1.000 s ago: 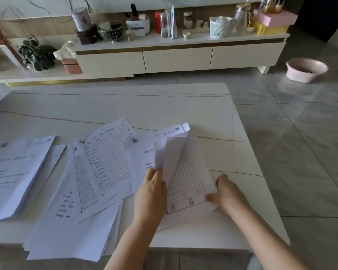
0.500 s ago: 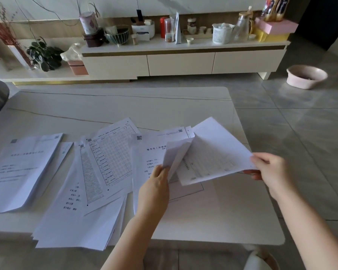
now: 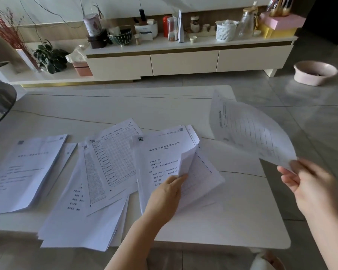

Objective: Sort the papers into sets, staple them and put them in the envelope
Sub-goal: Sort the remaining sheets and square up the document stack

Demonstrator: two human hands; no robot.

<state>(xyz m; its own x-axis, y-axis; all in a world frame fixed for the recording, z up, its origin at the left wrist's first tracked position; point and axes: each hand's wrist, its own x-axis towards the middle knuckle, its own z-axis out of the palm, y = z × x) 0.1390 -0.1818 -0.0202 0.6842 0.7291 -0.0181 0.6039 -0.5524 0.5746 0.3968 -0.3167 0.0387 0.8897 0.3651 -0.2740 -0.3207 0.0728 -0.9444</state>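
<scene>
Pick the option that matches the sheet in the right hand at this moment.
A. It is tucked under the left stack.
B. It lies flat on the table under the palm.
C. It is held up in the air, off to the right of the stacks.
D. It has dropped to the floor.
C: the right hand pinches the lower corner of the gridded sheet, which hangs raised and curved above the table's right edge.

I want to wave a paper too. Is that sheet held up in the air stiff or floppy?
Probably floppy: the thin white printed sheet curves and looks blurred while the right hand pinches only one corner. Likely very light, since fingertips alone carry it. It might tear or crease if you yank it.
</scene>
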